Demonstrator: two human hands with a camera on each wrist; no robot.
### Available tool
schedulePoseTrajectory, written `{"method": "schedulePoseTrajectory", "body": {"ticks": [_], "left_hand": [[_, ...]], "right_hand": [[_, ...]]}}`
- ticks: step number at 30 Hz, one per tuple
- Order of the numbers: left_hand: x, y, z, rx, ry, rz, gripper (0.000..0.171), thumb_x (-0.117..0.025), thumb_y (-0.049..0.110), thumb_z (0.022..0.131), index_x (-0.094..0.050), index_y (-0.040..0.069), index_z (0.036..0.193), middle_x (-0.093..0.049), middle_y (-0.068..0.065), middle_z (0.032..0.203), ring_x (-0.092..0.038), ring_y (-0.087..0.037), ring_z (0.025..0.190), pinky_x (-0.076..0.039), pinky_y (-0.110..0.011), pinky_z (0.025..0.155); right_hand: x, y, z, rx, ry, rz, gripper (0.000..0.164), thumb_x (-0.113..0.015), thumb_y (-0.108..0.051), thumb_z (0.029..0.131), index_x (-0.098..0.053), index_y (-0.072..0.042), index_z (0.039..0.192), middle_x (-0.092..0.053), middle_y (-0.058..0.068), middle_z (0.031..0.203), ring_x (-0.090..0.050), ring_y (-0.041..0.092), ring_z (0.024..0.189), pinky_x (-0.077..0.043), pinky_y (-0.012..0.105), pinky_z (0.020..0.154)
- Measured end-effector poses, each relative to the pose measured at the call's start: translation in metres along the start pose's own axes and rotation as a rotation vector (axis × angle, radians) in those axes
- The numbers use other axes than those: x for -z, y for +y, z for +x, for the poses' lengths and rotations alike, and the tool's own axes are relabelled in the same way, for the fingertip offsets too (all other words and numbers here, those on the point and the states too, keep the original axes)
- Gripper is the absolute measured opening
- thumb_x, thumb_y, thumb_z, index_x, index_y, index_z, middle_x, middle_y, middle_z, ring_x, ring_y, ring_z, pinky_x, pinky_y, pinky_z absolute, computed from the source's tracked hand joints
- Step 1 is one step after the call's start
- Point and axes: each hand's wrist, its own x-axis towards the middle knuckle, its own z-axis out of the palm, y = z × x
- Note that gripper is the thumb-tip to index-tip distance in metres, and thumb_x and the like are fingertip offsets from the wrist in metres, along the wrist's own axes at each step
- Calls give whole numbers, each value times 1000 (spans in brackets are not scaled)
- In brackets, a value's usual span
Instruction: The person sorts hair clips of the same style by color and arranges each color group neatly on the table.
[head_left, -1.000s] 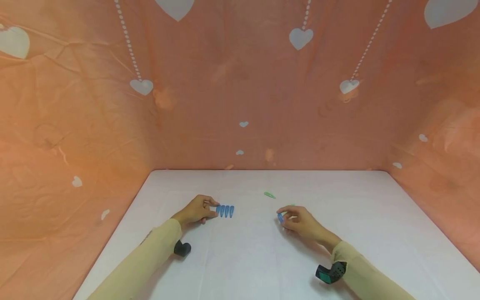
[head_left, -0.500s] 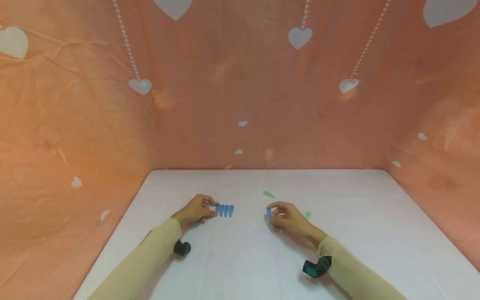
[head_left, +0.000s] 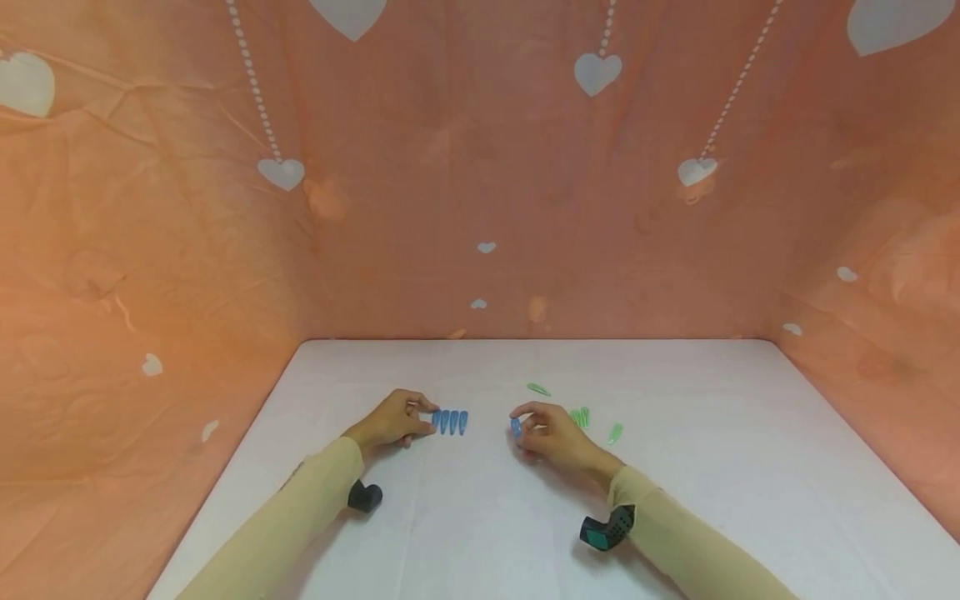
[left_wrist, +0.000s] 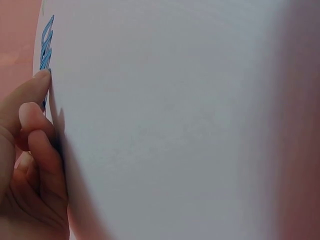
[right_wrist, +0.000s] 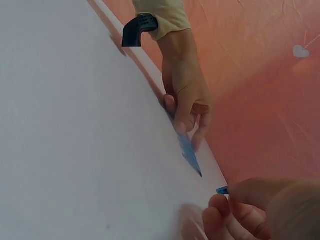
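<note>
Several blue snap hair clips [head_left: 454, 422] lie side by side on the white table, narrow ends toward the person. My left hand [head_left: 395, 417] pinches the leftmost clip of this row between thumb and forefinger, at its top and bottom ends. In the left wrist view the row [left_wrist: 47, 42] runs on past the fingertips, seen nearly edge-on. Right of the row, my right hand [head_left: 555, 435] holds another blue hair clip [head_left: 516, 427] upright between thumb and fingers. Only a short tip of this held clip [right_wrist: 222, 190] shows in the right wrist view.
Green hair clips lie beyond and right of my right hand: a single one [head_left: 538, 389] farther back, a pair [head_left: 581, 417] just behind the knuckles, and another [head_left: 616, 433] to the right. An orange cloth with white hearts [head_left: 480, 208] walls the table [head_left: 480, 517] at back and sides.
My right hand has moved left with the blue hair clip, toward the row, uncovering the green clips behind it. My left hand has stayed in place at the row.
</note>
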Motion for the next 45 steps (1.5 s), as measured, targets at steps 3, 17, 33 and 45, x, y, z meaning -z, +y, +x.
{"method": "schedulePoseTrajectory", "body": {"ticks": [3,17,33,45], "left_hand": [[0,1,-1,-5,2,-6,38,-76,10,89,-68,4,126,-47,2,59,-45,-10,44,-37,-21,50],[0,1,-3,-8,7,19,39,-76,11,89,-67,3,127,-46,2,58,-45,-9,43,-37,-20,50],[3,-3,2,-33,-4,36,40,-76,11,90,-67,4,127,-47,3,57,-45,-9,43,-37,-20,50],[3,-5,4,-65,-16,44,40,-75,10,90,-66,0,127,-47,4,56,-45,-8,43,-36,-20,49]], "right_hand": [[-3,-2,4,9,13,-20,38,-60,6,90,-53,14,126,-63,16,88,-60,12,65,-51,23,58],[-17,-2,24,43,30,-9,31,-62,5,93,-56,15,122,-67,28,85,-58,10,63,-49,21,58],[-31,-3,47,-10,62,-57,32,-65,2,92,-59,10,123,-71,21,88,-58,9,63,-47,22,56],[-45,-4,65,-30,81,-98,29,-66,5,91,-62,8,120,-70,18,82,-53,8,60,-43,21,55]]}}
